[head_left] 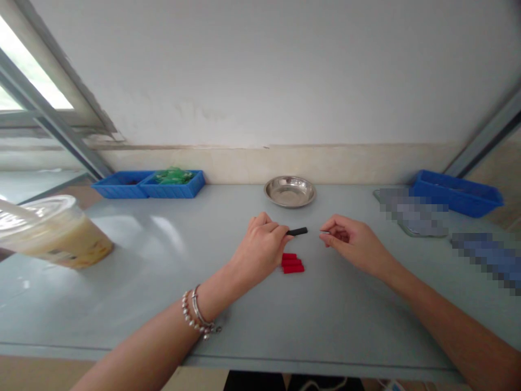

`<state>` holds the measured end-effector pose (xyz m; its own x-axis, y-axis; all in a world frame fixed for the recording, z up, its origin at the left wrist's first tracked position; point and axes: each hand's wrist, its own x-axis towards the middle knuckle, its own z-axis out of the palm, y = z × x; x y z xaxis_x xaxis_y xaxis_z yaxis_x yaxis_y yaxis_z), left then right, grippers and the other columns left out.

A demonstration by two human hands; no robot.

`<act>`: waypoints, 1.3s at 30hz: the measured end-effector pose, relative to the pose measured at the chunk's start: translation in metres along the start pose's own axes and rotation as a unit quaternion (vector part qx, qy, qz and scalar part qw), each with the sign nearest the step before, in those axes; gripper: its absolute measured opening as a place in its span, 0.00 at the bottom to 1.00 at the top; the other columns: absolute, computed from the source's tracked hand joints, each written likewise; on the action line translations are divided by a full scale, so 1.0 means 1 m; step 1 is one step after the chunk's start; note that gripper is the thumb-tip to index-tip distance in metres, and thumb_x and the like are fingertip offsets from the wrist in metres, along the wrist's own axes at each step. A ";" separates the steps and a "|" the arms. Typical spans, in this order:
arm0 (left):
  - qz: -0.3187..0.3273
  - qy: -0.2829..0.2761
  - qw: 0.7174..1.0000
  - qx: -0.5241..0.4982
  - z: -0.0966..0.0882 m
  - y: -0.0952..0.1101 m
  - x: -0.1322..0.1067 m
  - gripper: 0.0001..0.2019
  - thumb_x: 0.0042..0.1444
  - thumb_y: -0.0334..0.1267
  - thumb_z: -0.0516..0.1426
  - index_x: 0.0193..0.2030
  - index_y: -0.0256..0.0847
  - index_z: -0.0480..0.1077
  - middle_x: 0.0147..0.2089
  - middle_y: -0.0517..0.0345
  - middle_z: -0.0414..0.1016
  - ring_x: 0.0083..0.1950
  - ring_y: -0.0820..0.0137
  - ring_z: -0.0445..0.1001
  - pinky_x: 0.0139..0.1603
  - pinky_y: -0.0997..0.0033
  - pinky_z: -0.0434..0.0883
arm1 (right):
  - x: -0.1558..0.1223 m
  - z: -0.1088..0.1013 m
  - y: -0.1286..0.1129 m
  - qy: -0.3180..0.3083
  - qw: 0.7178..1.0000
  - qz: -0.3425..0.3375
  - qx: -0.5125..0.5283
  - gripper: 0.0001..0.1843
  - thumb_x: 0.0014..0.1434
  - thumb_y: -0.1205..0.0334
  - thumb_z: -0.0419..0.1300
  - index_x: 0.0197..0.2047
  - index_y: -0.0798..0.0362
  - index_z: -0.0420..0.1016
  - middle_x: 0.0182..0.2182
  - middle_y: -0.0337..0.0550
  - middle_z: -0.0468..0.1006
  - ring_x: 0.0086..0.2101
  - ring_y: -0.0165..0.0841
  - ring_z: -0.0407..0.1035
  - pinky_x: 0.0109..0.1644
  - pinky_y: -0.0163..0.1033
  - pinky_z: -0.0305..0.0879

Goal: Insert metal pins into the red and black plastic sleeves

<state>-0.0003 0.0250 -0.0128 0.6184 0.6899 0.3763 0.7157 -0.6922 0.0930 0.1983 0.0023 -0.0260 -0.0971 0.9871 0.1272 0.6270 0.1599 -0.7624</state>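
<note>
Pinched in my left hand [264, 239] is a short black tube-like piece [298, 231], its free end pointing right. My right hand [350, 238] is closed, thumb against fingers, on a thin small metal piece [325, 232] whose tip points left at the black piece. A small gap separates the two. Below my left hand several short red tube-like pieces [293, 263] lie side by side on the table, their left ends partly hidden by the hand. Behind both hands stands a round shallow steel dish [290, 192].
Two blue bins [173, 187] stand at the back left, one with green plastic in it. Another blue bin [458, 193] is at the back right, near two blurred flat objects [415, 213]. A lidded drink cup [61, 233] stands at the left on the grey table [252, 331].
</note>
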 end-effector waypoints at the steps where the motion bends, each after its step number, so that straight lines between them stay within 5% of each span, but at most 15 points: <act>1: -0.006 -0.009 1.000 0.009 -0.001 -0.001 0.001 0.11 0.56 0.37 0.48 0.36 0.37 0.70 0.29 0.53 0.71 0.36 0.69 0.61 0.37 0.69 0.58 | 0.000 0.000 0.001 0.007 0.999 0.000 -0.032 0.10 0.51 0.57 0.52 0.31 0.56 0.65 0.22 0.39 0.69 0.22 0.22 0.60 0.27 0.28 0.55; 15: -0.012 -0.138 0.988 0.068 -0.004 -0.005 0.000 0.08 0.53 0.35 0.50 0.33 0.40 0.70 0.35 0.51 0.67 0.40 0.65 0.59 0.38 0.66 0.54 | 0.002 0.001 0.014 -0.036 0.977 -0.010 -0.212 0.06 0.49 0.69 0.48 0.29 0.55 0.65 0.20 0.38 0.66 0.20 0.21 0.56 0.27 0.28 0.49; 26: -0.016 -0.134 0.989 0.060 -0.003 -0.012 0.002 0.10 0.55 0.37 0.48 0.35 0.40 0.70 0.32 0.53 0.66 0.40 0.67 0.60 0.38 0.67 0.54 | 0.001 0.004 0.014 -0.036 0.971 -0.039 -0.235 0.07 0.51 0.66 0.50 0.27 0.56 0.68 0.23 0.41 0.68 0.23 0.23 0.57 0.30 0.31 0.51; 32: -0.057 -0.124 0.990 0.036 0.003 -0.029 0.008 0.10 0.56 0.37 0.48 0.43 0.44 0.65 0.40 0.55 0.66 0.44 0.67 0.63 0.41 0.67 0.55 | 0.001 0.002 0.013 -0.022 0.966 -0.049 -0.252 0.08 0.52 0.64 0.50 0.29 0.55 0.69 0.25 0.41 0.67 0.26 0.24 0.58 0.33 0.32 0.52; 39: -0.053 -0.140 0.989 0.022 0.009 -0.038 0.008 0.10 0.53 0.39 0.51 0.42 0.43 0.65 0.40 0.56 0.66 0.44 0.67 0.63 0.43 0.65 0.56 | 0.001 0.000 0.007 -0.017 0.968 -0.039 -0.247 0.10 0.54 0.63 0.48 0.31 0.55 0.69 0.27 0.41 0.67 0.27 0.25 0.58 0.34 0.32 0.52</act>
<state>-0.0194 0.0591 -0.0215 0.5996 0.7944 0.0969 0.7914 -0.6066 0.0754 0.2025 0.0042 -0.0318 -0.1784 0.9731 0.1455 0.9088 0.2197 -0.3547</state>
